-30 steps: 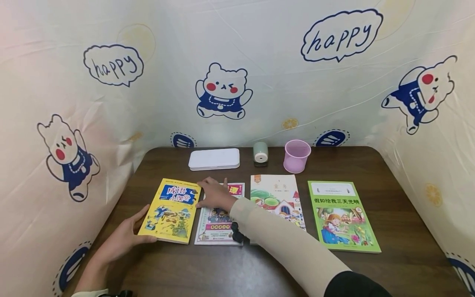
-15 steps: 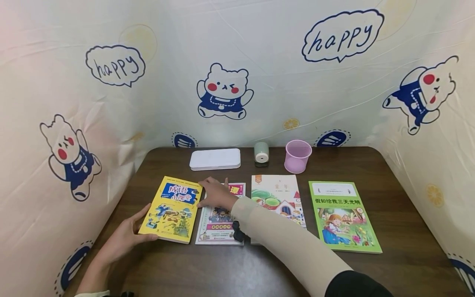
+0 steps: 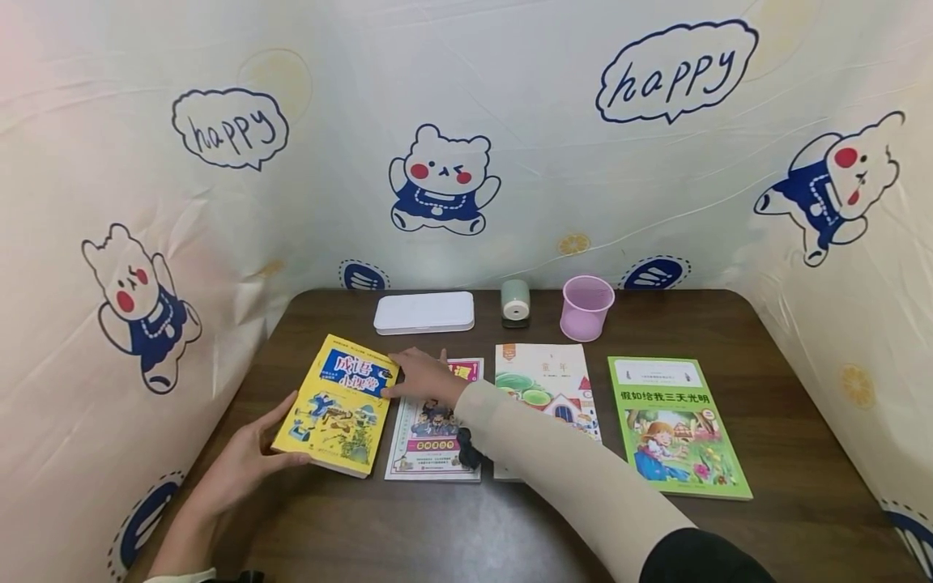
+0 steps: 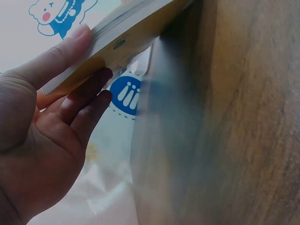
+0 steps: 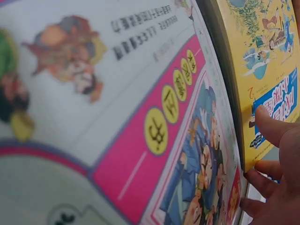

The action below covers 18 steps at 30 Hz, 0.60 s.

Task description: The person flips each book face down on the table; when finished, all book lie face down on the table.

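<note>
From head height we look forward and down over the table; our wrist views sit very close — both share the yellow book.

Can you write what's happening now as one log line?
left hand: grips yellow book | right hand: pinches its edge | book: lifted off table

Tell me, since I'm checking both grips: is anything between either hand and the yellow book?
Nothing visible. The left hand grips the yellow book at its near left corner, and the right hand pinches its right edge; both touch it directly.
</note>
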{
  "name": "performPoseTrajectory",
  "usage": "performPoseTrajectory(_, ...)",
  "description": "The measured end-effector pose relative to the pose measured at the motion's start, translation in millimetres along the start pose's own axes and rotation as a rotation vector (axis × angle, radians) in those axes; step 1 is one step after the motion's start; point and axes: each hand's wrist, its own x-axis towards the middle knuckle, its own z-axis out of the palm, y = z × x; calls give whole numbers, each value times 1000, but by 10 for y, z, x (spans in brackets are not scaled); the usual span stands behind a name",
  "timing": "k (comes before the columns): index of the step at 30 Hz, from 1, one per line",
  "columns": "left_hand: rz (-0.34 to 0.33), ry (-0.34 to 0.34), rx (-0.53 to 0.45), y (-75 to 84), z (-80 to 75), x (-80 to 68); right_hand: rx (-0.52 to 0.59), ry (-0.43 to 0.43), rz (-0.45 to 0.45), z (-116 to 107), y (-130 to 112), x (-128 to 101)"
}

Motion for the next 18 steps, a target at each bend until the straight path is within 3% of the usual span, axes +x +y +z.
performPoseTrajectory(7, 13, 12, 83, 112, -10, -16, 38, -24, -34, -30, -38, 57)
performPoseTrajectory(18, 51, 29, 123, 221, -10, -81, 153, -8, -112, -120, -184, 75)
